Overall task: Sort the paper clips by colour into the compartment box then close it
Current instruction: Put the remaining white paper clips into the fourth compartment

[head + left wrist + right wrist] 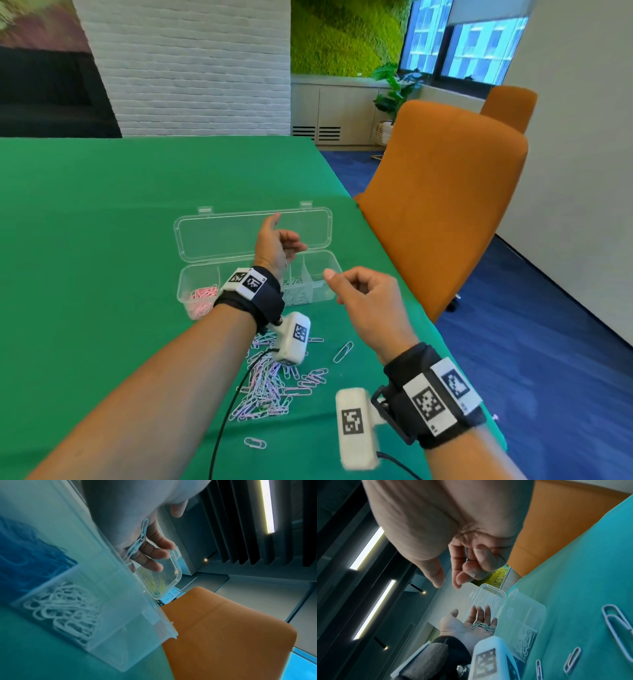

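A clear compartment box [186,286] lies on the green table [102,222] with its lid [222,236] flat behind it. Pink clips [202,297] fill the left compartment, white clips [297,293] one right of the middle, and blue clips [25,555] the one between. My left hand [279,241] hovers palm-up over the box, fingers relaxed, with a few white clips [482,626] lying on them. My right hand [359,294] hangs just right of the box. Its thumb and forefinger are apart, and its other fingers curl on a thin pale clip [466,554].
A pile of loose pink, white and lilac clips [270,387] lies in front of the box under my left forearm. Single clips [343,352] [255,443] lie apart from it. An orange chair [445,205] stands against the table's right edge.
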Tool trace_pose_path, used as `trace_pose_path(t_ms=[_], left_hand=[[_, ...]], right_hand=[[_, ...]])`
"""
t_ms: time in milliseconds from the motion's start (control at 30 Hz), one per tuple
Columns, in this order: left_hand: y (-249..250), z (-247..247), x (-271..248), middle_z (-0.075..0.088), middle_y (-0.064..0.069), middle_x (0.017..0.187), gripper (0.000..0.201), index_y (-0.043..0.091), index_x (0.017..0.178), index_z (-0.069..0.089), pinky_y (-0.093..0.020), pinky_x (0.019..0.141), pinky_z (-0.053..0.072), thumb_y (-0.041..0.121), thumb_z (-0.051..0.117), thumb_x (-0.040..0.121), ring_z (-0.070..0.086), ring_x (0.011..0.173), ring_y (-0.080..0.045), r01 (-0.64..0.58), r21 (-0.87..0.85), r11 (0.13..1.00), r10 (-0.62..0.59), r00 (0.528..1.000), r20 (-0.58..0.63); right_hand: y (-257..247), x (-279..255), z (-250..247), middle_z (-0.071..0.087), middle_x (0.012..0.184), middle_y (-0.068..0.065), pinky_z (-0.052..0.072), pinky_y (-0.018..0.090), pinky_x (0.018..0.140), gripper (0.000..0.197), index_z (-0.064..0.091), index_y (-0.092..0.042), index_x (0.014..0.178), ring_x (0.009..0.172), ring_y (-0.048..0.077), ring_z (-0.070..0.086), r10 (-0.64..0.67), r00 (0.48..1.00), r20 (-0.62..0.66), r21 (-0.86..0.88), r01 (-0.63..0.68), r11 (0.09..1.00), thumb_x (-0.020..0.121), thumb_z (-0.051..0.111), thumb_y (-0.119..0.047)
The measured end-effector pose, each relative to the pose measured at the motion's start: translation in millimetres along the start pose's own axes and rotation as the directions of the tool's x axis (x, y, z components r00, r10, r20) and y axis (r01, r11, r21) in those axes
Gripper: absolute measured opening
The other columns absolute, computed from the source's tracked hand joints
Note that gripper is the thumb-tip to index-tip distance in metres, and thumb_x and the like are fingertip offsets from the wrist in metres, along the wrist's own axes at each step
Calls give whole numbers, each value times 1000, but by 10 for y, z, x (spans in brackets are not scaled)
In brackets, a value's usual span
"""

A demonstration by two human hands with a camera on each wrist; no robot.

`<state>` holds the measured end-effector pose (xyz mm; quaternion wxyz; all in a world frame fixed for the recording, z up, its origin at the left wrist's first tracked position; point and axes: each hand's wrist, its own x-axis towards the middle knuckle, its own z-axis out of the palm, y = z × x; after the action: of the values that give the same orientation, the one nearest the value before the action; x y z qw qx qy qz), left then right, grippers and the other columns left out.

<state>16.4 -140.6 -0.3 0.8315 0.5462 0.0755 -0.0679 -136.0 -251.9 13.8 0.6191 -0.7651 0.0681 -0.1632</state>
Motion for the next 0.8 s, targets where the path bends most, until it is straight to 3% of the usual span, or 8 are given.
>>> trace_pose_path(t_ms=[133,233,367,533,600,667,800], left_hand=[[-16,-10,-57,59,-5,52,56,9,61,54,-29,66,38,47,39,99,60,62,-21,-28,10,1000,28,999,17],[-8,-15,-118,60,-14,69,55,7,66,56,-29,66,41,46,38,100,60,63,-19,-49,21,999,48,998,49],[36,-10,-157,64,-18,80,56,5,75,59,-21,58,46,46,33,102,61,65,-18,-54,49,997,47,989,143],[42,2,-199,66,-24,105,58,7,102,59,-25,75,36,54,25,102,64,85,-19,-59,185,981,13,971,239],[39,1,-203,69,-21,106,58,11,98,61,-34,92,30,56,25,101,64,93,-22,-59,222,973,4,971,239],[67,1,-203,70,-15,99,50,14,91,62,-40,97,28,52,30,101,63,88,-19,-65,249,966,17,981,191],[210,-87,-281,64,-1,75,18,16,84,59,-30,70,42,23,53,99,56,68,-13,-173,313,934,162,985,61]], right_hand=[[9,3,-9,45,62,8,29,19,47,44,60,9,75,54,13,32,13,1000,-11,-3,-13,1000,89,71,-31],[28,6,-12,46,63,9,30,20,47,43,61,8,77,56,15,34,32,999,-6,-5,-32,999,89,71,-32],[54,9,-18,47,64,8,32,20,48,43,61,7,78,57,15,35,56,998,2,-13,-56,998,89,70,-34],[89,28,-21,48,64,7,33,19,48,42,62,5,77,55,13,36,68,998,4,-29,-68,997,89,70,-34],[102,37,-34,48,63,7,33,18,47,42,61,6,76,52,11,35,68,998,2,-23,-68,997,89,70,-33],[119,51,-61,47,62,6,32,18,46,39,62,5,75,52,10,35,65,998,-9,-20,-65,998,89,71,-30],[201,104,-150,52,61,5,33,15,46,24,66,-5,72,45,5,36,84,996,-11,-74,-84,994,90,71,-19]])
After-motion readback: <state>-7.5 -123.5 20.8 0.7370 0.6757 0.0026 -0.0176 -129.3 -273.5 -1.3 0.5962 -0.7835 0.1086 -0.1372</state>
